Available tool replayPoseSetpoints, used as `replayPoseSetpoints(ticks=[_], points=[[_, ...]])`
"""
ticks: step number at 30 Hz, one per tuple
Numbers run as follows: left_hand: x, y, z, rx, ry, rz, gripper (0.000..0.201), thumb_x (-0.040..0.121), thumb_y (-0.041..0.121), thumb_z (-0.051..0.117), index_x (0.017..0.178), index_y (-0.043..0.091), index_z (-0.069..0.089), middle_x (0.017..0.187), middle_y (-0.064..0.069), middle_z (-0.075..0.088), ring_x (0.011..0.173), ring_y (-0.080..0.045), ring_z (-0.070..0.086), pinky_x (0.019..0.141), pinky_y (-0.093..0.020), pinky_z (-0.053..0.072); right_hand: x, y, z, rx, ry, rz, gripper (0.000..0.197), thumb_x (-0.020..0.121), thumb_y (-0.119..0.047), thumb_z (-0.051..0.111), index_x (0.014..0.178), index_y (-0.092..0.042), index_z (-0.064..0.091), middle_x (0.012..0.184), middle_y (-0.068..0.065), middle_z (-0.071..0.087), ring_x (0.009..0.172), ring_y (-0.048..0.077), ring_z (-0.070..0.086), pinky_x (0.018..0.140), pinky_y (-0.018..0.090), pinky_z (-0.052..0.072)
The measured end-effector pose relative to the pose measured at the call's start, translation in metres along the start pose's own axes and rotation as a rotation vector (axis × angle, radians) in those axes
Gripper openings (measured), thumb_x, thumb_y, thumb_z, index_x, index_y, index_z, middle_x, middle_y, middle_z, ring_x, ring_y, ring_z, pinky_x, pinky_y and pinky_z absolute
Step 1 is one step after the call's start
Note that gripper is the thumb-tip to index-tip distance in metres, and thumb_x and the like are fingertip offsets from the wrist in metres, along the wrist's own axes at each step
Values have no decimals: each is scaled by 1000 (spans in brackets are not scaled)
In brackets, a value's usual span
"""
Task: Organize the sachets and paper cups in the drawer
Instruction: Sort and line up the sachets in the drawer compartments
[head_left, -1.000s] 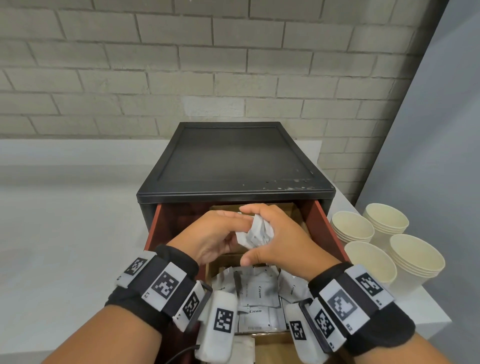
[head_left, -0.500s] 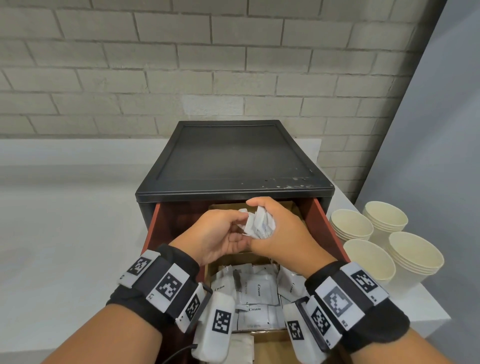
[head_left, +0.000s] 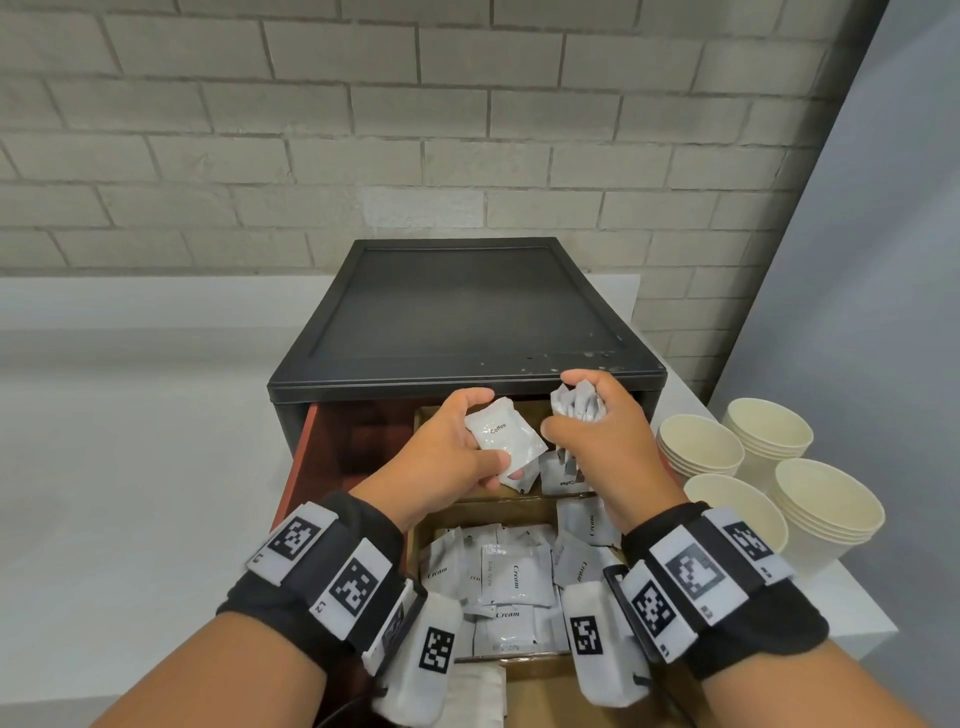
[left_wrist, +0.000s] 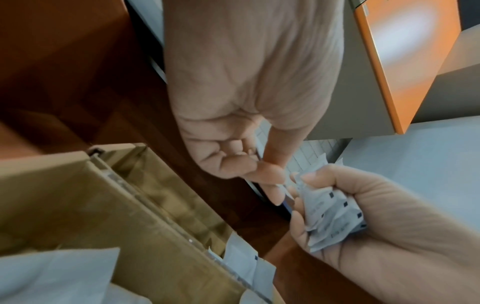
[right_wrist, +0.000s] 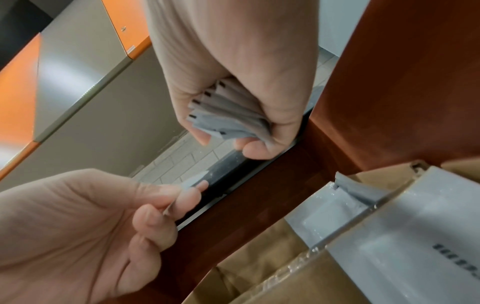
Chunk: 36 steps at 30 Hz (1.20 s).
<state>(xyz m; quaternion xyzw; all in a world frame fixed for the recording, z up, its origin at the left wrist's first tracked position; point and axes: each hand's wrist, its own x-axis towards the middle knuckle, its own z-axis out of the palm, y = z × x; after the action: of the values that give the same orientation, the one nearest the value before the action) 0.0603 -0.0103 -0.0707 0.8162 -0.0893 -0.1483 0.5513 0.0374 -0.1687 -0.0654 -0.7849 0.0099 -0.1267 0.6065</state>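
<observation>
Above the open drawer (head_left: 306, 452) of the black cabinet (head_left: 462, 312), my left hand (head_left: 480, 431) pinches a single white sachet marked Coffee (head_left: 506, 439) between thumb and fingers. Just to its right, my right hand (head_left: 563, 415) grips a fanned bundle of several white sachets (head_left: 582, 402). The right wrist view shows that bundle (right_wrist: 228, 115) in my fist, and the left wrist view shows it (left_wrist: 332, 214) beside my left fingers (left_wrist: 259, 170). More Coffee sachets (head_left: 563, 470) lie in the far cardboard compartment. Cream sachets (head_left: 511, 577) fill the near compartment.
Stacks of cream paper cups (head_left: 701, 447) (head_left: 826, 509) stand on the white counter (head_left: 130, 467) right of the cabinet. A cardboard divider (head_left: 498, 501) separates the two compartments. The drawer's left part (head_left: 358, 441) holds no sachets. A brick wall (head_left: 467, 130) rises behind.
My hands were together on the bundle. They have moved apart. My left hand now holds one Coffee sachet on its own, and my right hand keeps the rest, slightly further right.
</observation>
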Motion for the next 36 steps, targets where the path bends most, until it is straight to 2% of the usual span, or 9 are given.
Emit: replayPoseSetpoints(ticks=[2,5,10,16,22,24,28,33,36], points=[[0,1,2,29,1,17,59,85,5,66,129,28,34,115,-12,61,61,-10,62,50,-11,47,-1,0,1,-26,-11,5,35,80,-3,64,106,-22,50,85,-13,50,74,2,50,54,4,41],[-1,-1,4,51,7,30,38,86,8,65,114,23,45,99,-5,64,64,-8,61,55,-13,50,-3,0,8,-44,-58,30,32,78,-4,67,101,-20,51,86,-6,54,77,5,53,64,16,45],[-1,-1,6,231,14,123,10,84,10,64,92,14,59,77,0,59,68,-10,54,66,-24,47,-8,1,21,-80,-146,40,36,77,-11,71,103,-20,48,94,-2,54,88,11,54,72,23,49],[-8,1,6,38,-268,14,58,81,-2,59,128,22,35,106,-8,53,89,-13,55,74,-26,50,-7,1,25,-107,-173,84,48,80,-17,69,121,-21,45,108,3,56,95,14,55,77,24,48],[-8,-1,6,-295,-336,-49,55,76,2,66,115,25,36,93,2,61,82,-7,64,82,-29,53,-8,2,26,-103,-226,126,62,81,-13,68,134,-23,38,113,-4,52,101,12,54,85,25,48],[-9,0,6,-340,-338,-75,51,70,13,65,112,26,39,100,0,58,86,-10,61,77,-30,55,-7,5,26,-115,-228,144,67,81,-14,68,138,-22,34,119,-1,52,104,13,53,87,26,46],[-11,3,11,-478,-291,-172,36,92,14,56,125,21,41,117,-7,55,100,-20,59,74,-34,57,-6,8,34,-253,-225,165,81,78,-17,68,144,-23,22,128,4,48,109,17,52,89,28,44],[-10,3,12,-491,-228,-273,34,98,11,45,128,24,37,123,-12,56,99,-26,62,77,-44,55,-6,9,45,-233,-366,347,115,51,-15,66,147,-37,6,145,9,31,126,26,44,101,43,45],[-7,3,11,-455,-162,-322,39,95,9,42,131,22,33,121,-19,57,94,-29,65,74,-44,57,-5,3,44,-75,-424,434,106,62,-6,54,147,-38,1,152,6,21,135,26,32,104,43,41]])
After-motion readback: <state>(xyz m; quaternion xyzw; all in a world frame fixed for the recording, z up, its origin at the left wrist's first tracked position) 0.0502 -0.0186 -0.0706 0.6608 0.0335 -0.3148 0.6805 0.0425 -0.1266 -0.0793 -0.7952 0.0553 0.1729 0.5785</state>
